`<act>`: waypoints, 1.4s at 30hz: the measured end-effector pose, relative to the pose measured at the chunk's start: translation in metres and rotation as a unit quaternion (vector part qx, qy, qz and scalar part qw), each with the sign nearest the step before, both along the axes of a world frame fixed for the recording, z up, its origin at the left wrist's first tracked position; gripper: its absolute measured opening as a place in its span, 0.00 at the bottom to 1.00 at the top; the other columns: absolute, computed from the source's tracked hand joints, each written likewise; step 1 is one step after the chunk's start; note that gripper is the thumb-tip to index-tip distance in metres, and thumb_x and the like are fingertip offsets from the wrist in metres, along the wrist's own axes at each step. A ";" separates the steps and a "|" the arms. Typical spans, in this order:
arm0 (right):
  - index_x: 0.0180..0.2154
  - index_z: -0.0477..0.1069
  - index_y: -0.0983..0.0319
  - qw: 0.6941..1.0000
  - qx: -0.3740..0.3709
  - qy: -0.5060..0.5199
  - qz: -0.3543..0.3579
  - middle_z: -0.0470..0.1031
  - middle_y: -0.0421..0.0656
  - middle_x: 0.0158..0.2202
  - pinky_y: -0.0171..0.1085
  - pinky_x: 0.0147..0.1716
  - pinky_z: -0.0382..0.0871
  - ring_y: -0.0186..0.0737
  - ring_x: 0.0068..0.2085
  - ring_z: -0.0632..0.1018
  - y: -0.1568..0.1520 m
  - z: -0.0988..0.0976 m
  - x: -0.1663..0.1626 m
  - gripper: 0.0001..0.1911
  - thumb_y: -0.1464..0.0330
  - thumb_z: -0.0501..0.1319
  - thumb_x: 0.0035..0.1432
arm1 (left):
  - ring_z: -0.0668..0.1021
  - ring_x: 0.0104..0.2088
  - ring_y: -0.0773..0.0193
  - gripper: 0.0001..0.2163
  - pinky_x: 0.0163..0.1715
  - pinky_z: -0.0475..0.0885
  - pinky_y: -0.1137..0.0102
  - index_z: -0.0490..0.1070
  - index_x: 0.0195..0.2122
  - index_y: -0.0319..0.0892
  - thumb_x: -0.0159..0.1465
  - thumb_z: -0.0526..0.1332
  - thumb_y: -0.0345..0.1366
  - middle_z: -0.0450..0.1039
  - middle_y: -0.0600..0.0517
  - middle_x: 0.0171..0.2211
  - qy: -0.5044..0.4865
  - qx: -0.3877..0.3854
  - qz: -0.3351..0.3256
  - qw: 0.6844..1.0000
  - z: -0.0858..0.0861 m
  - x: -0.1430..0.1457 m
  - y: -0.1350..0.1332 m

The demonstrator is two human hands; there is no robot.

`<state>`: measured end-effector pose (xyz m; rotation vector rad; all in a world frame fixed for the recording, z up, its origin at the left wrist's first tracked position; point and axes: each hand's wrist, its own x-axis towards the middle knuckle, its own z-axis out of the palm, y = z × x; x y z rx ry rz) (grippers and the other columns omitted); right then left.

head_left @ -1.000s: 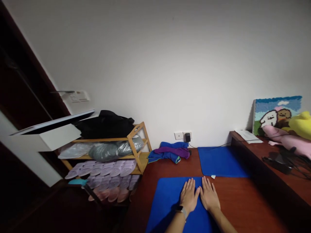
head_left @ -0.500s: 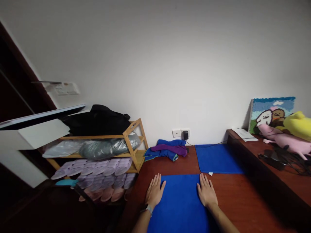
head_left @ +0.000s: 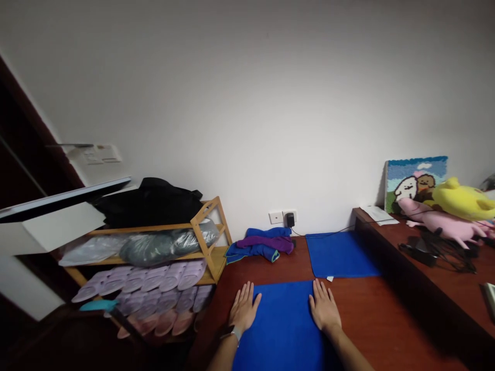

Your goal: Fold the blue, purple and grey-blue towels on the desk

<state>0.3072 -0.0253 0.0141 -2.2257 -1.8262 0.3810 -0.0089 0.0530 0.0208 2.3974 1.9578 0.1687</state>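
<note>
**One blue cloth (head_left: pixel 282 324) lying between left hand (head_left: pixel 243 310) and right hand (head_left: pixel 325 307), both flat**

Well left of left hand: 1 white box (head_left: pixel 65 226), then 1 black bag (head_left: pixel 154 203) on top of 1 wooden rack (head_left: pixel 219 262). Middle shelf: 2 plastic-wrapped bundles, clear one (head_left: pixel 93 248), dark one (head_left: pixel 149 248). Under those, 6 lilac slippers (head_left: pixel 173 274) in the upper row; lower slippers overlap, can't count. 1 turquoise-topped item (head_left: pixel 98 305) partly blocks them.

Left hand: palm down, fingers straight and close together, thumb apart, on the cloth's left edge. 1 watch (head_left: pixel 233 332) on that wrist. Beyond it, 1 heap of blue and purple cloths (head_left: pixel 266 245), piece count unclear.

Beyond the gap between hands, on wall: 2 socket plates (head_left: pixel 276 217), 1 black plug (head_left: pixel 290 220).

Right hand: palm down, fingers nearly together, thumb out, on the cloth's right edge near its far corner. Just beyond: 1 second blue cloth (head_left: pixel 342 255) with 1 white tag (head_left: pixel 330 279).

Well right of right hand, a raised surface (head_left: pixel 436 291) walls off the brown table (head_left: pixel 371 314). On it: 1 paper (head_left: pixel 379 215), 1 dog picture (head_left: pixel 417 167), 2 plush toys, pink (head_left: pixel 436 221) and yellow (head_left: pixel 460 198), tangled black cables (head_left: pixel 456 257).
</note>
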 end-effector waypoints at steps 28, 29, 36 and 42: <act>0.73 0.41 0.67 0.999 -0.014 -0.043 -0.005 0.41 0.42 0.76 0.45 0.72 0.35 0.42 0.75 0.45 -0.002 -0.002 0.000 0.37 0.56 0.34 0.70 | 0.55 0.73 0.53 0.37 0.71 0.53 0.53 0.50 0.73 0.37 0.73 0.35 0.58 0.50 0.43 0.73 -0.042 0.048 0.014 0.998 -0.019 -0.010 -0.032; 0.73 0.41 0.67 0.999 -0.016 -0.047 -0.006 0.41 0.42 0.76 0.45 0.72 0.35 0.42 0.75 0.45 -0.002 0.000 -0.001 0.37 0.56 0.34 0.70 | 0.55 0.73 0.53 0.37 0.71 0.52 0.53 0.51 0.73 0.37 0.73 0.35 0.58 0.50 0.43 0.73 -0.042 0.050 0.014 0.998 -0.018 -0.008 -0.033; 0.73 0.41 0.64 0.999 -0.042 -0.007 -0.005 0.40 0.39 0.76 0.46 0.72 0.37 0.42 0.75 0.43 -0.012 0.009 -0.011 0.38 0.52 0.32 0.70 | 0.54 0.73 0.53 0.38 0.72 0.51 0.54 0.51 0.73 0.34 0.73 0.34 0.58 0.49 0.42 0.73 -0.041 0.039 0.015 0.998 -0.013 -0.007 -0.035; 0.73 0.39 0.66 1.000 -0.026 -0.010 0.001 0.40 0.41 0.76 0.44 0.72 0.33 0.40 0.75 0.43 -0.021 0.009 -0.010 0.38 0.54 0.34 0.70 | 0.53 0.73 0.54 0.37 0.72 0.51 0.55 0.49 0.73 0.34 0.73 0.35 0.57 0.47 0.44 0.74 -0.025 0.040 0.024 0.999 -0.018 -0.007 -0.031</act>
